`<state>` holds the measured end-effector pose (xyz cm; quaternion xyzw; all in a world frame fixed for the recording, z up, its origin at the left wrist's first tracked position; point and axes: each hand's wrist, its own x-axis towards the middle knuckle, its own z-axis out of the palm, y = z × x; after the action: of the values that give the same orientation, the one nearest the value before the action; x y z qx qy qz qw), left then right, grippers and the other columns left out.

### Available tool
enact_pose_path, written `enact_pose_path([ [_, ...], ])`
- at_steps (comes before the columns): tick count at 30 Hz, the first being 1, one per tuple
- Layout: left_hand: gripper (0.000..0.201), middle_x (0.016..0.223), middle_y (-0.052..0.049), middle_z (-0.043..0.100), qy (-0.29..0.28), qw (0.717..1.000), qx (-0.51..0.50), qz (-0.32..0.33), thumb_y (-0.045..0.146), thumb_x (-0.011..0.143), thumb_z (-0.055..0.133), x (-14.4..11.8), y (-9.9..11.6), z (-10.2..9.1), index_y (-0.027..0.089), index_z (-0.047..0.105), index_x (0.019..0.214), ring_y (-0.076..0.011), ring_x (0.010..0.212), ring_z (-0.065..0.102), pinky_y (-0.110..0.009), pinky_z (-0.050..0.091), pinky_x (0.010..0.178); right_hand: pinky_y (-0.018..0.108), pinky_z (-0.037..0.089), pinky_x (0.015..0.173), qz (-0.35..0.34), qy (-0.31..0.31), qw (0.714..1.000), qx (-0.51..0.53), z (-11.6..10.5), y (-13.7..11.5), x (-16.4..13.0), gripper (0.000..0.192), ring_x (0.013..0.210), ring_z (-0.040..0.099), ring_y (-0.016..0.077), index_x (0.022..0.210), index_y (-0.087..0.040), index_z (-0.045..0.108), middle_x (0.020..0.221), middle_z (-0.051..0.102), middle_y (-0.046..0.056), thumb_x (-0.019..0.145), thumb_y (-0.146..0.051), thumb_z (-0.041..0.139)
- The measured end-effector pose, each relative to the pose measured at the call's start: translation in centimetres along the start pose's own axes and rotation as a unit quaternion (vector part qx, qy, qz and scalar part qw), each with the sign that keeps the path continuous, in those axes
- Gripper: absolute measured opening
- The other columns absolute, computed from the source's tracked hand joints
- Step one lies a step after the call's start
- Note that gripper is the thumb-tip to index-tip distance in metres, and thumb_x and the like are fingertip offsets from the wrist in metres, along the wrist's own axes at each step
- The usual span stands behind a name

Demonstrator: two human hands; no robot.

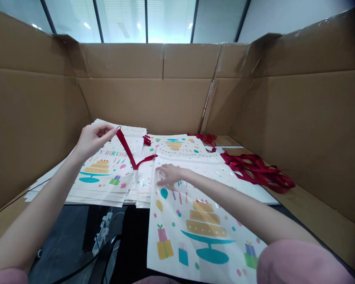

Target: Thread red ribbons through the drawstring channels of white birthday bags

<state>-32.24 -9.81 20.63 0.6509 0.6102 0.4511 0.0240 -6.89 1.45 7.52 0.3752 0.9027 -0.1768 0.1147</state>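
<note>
My left hand (91,139) is raised over the left stack, with thumb and fingers pinched at a small wire hook (118,127). From the hook a red ribbon (126,149) hangs in a V and runs to the upper left edge of a white plastic bag (208,215) printed with a birthday cake. How the ribbon joins the bag is too small to tell. My right hand (170,174) lies on that bag near its upper left corner, fingers spread. The bag's lower part hangs over the table's front edge toward me.
A stack of similar printed bags (96,167) lies at the left, more under the middle one. Loose red ribbons (257,169) pile up at the right, with red cords (207,139) behind. Cardboard walls (130,104) enclose the table. A power strip (102,233) is below.
</note>
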Motion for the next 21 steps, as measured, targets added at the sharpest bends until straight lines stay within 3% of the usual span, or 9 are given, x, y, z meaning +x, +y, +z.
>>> enact_pose_path([
  [4, 0.027, 0.057, 0.002, 0.056, -0.003, 0.999, 0.042, 0.008, 0.044, 0.076, 0.057, 1.5, -0.5, 0.7, 0.018, 0.066, 0.078, -0.0081, 0.045, 0.041, -0.021, 0.032, 0.044, 0.070, 0.007, 0.102, -0.026, 0.021, 0.998, 0.050, 2.8, -0.7, -1.4, 0.109, 0.140, -0.002, 0.0410, 0.149, -0.027, 0.015, 0.156, 0.003, 0.013, 0.062, -0.081, 0.053],
  [8, 0.028, 0.058, 0.002, 0.056, -0.015, 0.998, 0.057, 0.006, 0.044, 0.077, 0.056, 2.8, -1.2, 1.6, 0.018, 0.066, 0.078, -0.0079, 0.045, 0.041, -0.020, 0.032, 0.044, 0.071, 0.000, 0.102, -0.083, 0.055, 0.993, 0.061, 5.1, -2.8, -1.9, 0.109, 0.140, -0.006, 0.0408, 0.150, -0.023, 0.011, 0.156, 0.000, 0.013, 0.065, -0.079, 0.050],
  [15, 0.030, 0.057, 0.001, 0.053, -0.049, 0.997, 0.061, -0.014, 0.047, 0.078, 0.056, 4.1, -2.4, 2.8, 0.018, 0.066, 0.078, -0.0082, 0.045, 0.039, -0.019, 0.030, 0.042, 0.076, -0.007, 0.097, -0.118, 0.145, 0.982, -0.020, 9.2, -4.2, -1.3, 0.119, 0.138, -0.007, 0.0457, 0.150, -0.023, 0.002, 0.155, 0.000, 0.015, 0.060, -0.059, 0.070],
  [18, 0.030, 0.057, 0.001, 0.053, -0.052, 0.995, 0.083, -0.018, 0.047, 0.078, 0.056, 4.9, -3.2, 2.7, 0.018, 0.067, 0.078, -0.0083, 0.045, 0.038, -0.019, 0.028, 0.041, 0.075, -0.003, 0.098, -0.139, 0.134, 0.981, 0.017, 8.4, -3.5, -1.5, 0.115, 0.139, -0.003, 0.0448, 0.150, -0.028, 0.002, 0.155, 0.002, 0.014, 0.062, -0.067, 0.065],
  [21, 0.030, 0.058, 0.001, 0.054, -0.049, 0.994, 0.092, -0.019, 0.046, 0.078, 0.056, 6.1, -3.8, 2.8, 0.018, 0.067, 0.078, -0.0085, 0.045, 0.037, -0.020, 0.027, 0.042, 0.069, 0.011, 0.103, -0.135, 0.124, 0.980, 0.078, 5.4, -2.1, -0.6, 0.090, 0.138, 0.014, 0.0409, 0.148, -0.029, 0.017, 0.154, 0.017, 0.013, 0.075, -0.067, 0.053],
])
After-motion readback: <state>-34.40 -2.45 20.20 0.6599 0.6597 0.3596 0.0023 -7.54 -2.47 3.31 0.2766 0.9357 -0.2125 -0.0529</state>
